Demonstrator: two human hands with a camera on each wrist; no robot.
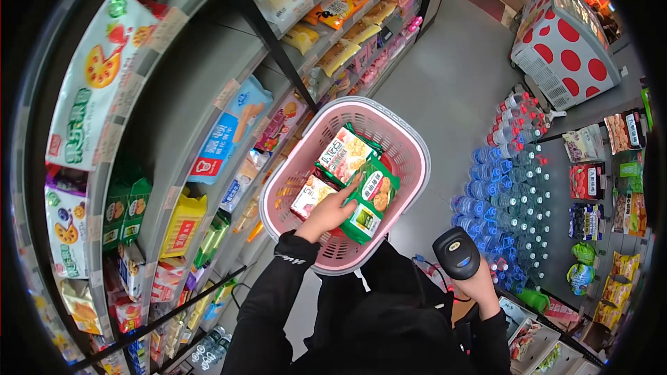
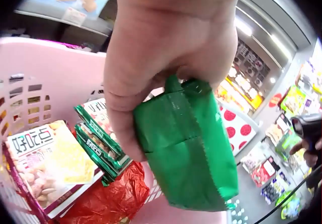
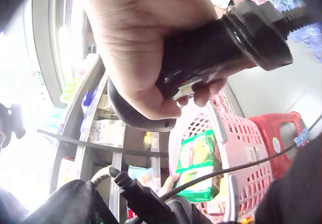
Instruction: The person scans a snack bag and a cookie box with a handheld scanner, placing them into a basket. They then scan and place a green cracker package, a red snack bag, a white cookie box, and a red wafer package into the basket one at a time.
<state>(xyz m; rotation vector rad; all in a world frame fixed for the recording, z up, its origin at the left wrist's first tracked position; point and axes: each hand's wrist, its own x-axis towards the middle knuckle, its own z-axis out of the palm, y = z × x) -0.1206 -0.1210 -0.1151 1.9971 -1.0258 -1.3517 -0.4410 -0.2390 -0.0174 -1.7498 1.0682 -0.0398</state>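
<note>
Head view, centre: my left hand (image 1: 329, 215) grips the green packet (image 1: 375, 194) at the pink basket (image 1: 410, 146), best pinched gently to spare its wrapper, while lower right my right hand (image 1: 479, 286) grasps the scanner (image 1: 456, 253).

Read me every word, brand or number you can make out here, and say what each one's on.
"好吃点": the pale pack in the pink basket.
"好吃点": another pale pack in it.
"果乐果香", as best I can tell: the long white bag on the shelf.
Too small or blurred: the green pack, scanner and black sleeve.
</note>
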